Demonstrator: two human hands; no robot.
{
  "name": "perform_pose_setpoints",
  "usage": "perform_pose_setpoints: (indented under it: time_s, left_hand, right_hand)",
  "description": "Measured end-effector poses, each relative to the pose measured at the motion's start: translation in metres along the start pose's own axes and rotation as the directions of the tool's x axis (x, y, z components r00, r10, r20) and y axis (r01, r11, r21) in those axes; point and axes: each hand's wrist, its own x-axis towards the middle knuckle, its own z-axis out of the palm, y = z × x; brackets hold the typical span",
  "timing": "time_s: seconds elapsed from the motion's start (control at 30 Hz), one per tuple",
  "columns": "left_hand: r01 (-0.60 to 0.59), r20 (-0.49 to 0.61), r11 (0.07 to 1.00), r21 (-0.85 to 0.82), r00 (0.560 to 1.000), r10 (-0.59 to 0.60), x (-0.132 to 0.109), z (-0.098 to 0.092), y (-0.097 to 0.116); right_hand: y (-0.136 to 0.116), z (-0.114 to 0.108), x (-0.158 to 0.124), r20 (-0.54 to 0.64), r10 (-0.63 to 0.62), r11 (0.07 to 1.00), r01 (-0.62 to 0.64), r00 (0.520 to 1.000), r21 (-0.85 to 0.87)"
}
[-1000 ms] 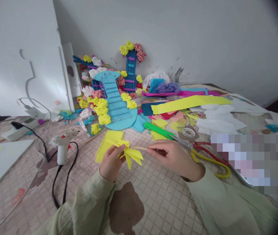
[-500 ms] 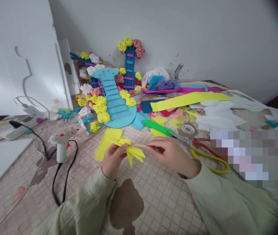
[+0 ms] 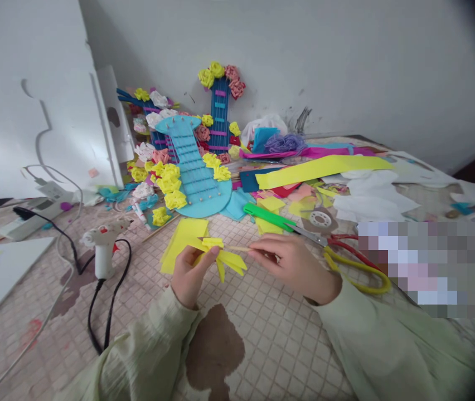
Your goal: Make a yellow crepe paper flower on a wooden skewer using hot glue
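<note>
My left hand (image 3: 193, 273) pinches a yellow folded paper piece (image 3: 229, 259) with several pointed strips fanning out from it. A thin wooden stick (image 3: 237, 248) runs through the paper's rolled top, its tip showing on the left. Its other end is pinched between the thumb and fingers of my right hand (image 3: 290, 262). Just behind my left hand lies a stack of yellow paper sheets (image 3: 179, 242). Scissors (image 3: 310, 236) with red and yellow handles and a green utility knife (image 3: 268, 217) lie behind and beside my right hand.
A white glue gun (image 3: 103, 250) with a black cord stands at left, near a power strip (image 3: 37, 214). At the back are a light-blue guitar shape (image 3: 199, 178) with yellow paper flowers and a dark-blue one (image 3: 219, 111). A yellow strip (image 3: 325, 172), white paper and a tape roll (image 3: 320, 219) lie right.
The view has shifted very slightly. A little more of the stick's tip shows past the left side of the yellow paper; both hands keep their grip.
</note>
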Motion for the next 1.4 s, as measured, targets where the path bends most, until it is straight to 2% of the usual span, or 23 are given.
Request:
perform_pose_setpoints:
  time_s: [0.1,0.27,0.37,0.57,0.67,0.77,0.87,1.0,1.07,1.17,1.27,1.33,1.4]
  left_hand:
    - [0.002,0.015,1.0,0.001,1.0,-0.002,0.0,0.001,0.002]
    - [-0.007,0.004,1.0,0.027,1.0,0.006,0.0,0.001,0.003]
    - [-0.014,0.001,0.998,0.056,1.0,0.014,0.0,-0.001,0.003]
    - [-0.022,0.009,0.994,0.107,1.0,0.021,-0.001,-0.003,0.003]
    - [-0.026,0.006,0.992,0.124,1.0,0.025,-0.001,-0.002,0.004]
    - [-0.042,-0.001,0.988,0.146,0.999,0.043,-0.003,-0.001,0.005]
    - [-0.087,-0.01,0.977,0.197,0.996,0.091,-0.004,0.0,0.008]
    - [-0.129,-0.015,0.956,0.265,0.99,0.138,-0.005,0.001,0.01]
    - [-0.14,-0.016,0.949,0.281,0.989,0.15,-0.005,0.001,0.01]
    - [-0.13,-0.006,0.951,0.281,0.991,0.137,-0.005,0.0,0.009]
    - [-0.113,0.009,0.952,0.284,0.993,0.115,-0.005,0.0,0.008]
    - [-0.115,0.007,0.946,0.304,0.993,0.119,-0.005,0.0,0.009]
    - [-0.134,0.012,0.933,0.335,0.99,0.137,-0.006,0.001,0.011]
  right_hand:
    - [0.0,-0.001,0.001,0.072,0.034,0.998,-0.038,0.997,0.052]
    - [0.001,0.003,-0.002,-0.032,0.026,1.0,-0.026,0.999,-0.007]
    - [0.0,0.002,-0.002,-0.044,0.015,1.0,-0.016,0.999,-0.025]
    - [-0.002,0.0,0.0,0.108,0.073,0.994,-0.082,0.991,0.076]
    - [-0.001,0.002,-0.001,0.004,0.074,0.997,-0.074,0.997,0.013]
    - [0.0,0.004,-0.003,-0.081,0.013,0.999,-0.017,0.997,-0.05]
    - [-0.001,0.005,-0.003,-0.069,-0.001,1.0,-0.001,0.998,-0.03]
    - [-0.003,0.005,-0.003,0.016,0.063,0.997,-0.064,0.998,0.048]
    - [-0.004,0.007,-0.003,0.021,0.082,0.994,-0.083,0.996,0.073]
    - [-0.003,0.011,-0.004,-0.076,0.05,0.998,-0.046,0.996,0.05]
    - [-0.001,0.014,-0.006,-0.154,-0.025,0.999,0.018,0.988,-0.048]
    - [-0.001,0.013,-0.006,-0.126,-0.037,0.998,0.031,0.991,-0.052]
    - [-0.002,0.012,-0.006,-0.036,-0.012,1.0,0.012,0.999,0.008]
